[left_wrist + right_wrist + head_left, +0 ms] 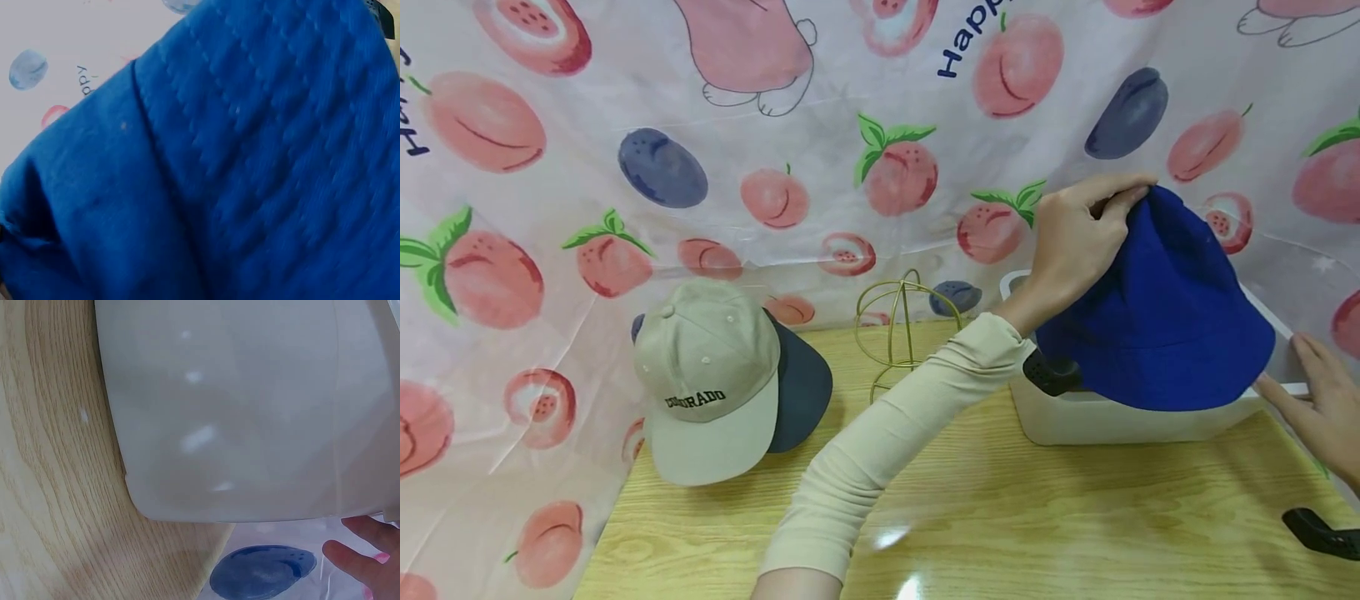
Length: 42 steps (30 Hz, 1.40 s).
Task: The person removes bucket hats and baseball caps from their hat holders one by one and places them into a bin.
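A blue bucket hat (1165, 308) hangs over the white plastic bin (1105, 421), its crown pinched at the top by my left hand (1078, 233). In the left wrist view the hat's stitched brim (281, 125) fills most of the picture, and the left fingers are hidden there. My right hand (1326, 408) is at the bin's right end with fingers spread, near the rim and the hat's brim. Seen from the right wrist, straight fingertips (347, 556) lie close to the bin's edge (237, 456); whether they touch it is hard to tell.
At the left of the wooden table (962, 508), a beige cap (707, 367) marked COLORADO overlaps a dark navy cap (805, 383). A gold wire hat stand (891, 364) stands behind my left forearm. A fruit-print cloth (820, 100) hangs behind.
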Available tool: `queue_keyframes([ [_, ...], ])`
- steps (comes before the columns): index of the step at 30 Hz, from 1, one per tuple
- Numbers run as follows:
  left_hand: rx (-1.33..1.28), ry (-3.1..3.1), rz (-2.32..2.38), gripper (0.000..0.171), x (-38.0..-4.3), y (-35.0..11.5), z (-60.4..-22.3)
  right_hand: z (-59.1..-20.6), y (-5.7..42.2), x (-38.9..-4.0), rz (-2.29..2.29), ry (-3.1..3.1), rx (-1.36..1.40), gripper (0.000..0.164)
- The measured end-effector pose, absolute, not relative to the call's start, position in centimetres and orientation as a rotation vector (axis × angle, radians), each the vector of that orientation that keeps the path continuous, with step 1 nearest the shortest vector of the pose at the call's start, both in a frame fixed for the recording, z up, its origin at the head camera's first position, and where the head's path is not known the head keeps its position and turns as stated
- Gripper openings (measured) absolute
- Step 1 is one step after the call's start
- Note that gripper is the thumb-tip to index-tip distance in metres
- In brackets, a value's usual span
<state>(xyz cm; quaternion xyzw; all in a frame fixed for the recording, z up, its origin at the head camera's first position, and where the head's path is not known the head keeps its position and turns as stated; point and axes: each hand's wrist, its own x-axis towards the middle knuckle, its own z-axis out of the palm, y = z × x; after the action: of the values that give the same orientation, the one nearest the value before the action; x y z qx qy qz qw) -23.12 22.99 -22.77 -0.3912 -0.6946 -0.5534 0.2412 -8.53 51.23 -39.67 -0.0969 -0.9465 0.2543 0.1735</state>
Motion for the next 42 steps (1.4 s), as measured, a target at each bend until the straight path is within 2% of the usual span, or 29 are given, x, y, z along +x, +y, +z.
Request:
queue_keyframes([
  [17, -0.931, -1.912, -1.396, 0.018, -24.3, 25.6, -26.2, -39.5, 51.3, -8.8, 0.682, -2.668, -0.260, 0.075],
  [23, -0.957, -1.871, -1.377, 0.019, -24.4, 25.9, -26.6, -39.4, 51.3, -8.7, 0.677, -2.666, -0.282, 0.076],
  [32, -1.089, -1.966, -1.359, 0.020, -22.6, 26.9, -26.6, -39.8, 52.0, -8.5, 0.692, -2.642, -0.224, 0.072],
  [42, -0.863, -2.131, -1.326, 0.017, -25.4, 26.6, -28.2, -39.5, 51.7, -8.5, 0.698, -2.677, -0.229, 0.077],
])
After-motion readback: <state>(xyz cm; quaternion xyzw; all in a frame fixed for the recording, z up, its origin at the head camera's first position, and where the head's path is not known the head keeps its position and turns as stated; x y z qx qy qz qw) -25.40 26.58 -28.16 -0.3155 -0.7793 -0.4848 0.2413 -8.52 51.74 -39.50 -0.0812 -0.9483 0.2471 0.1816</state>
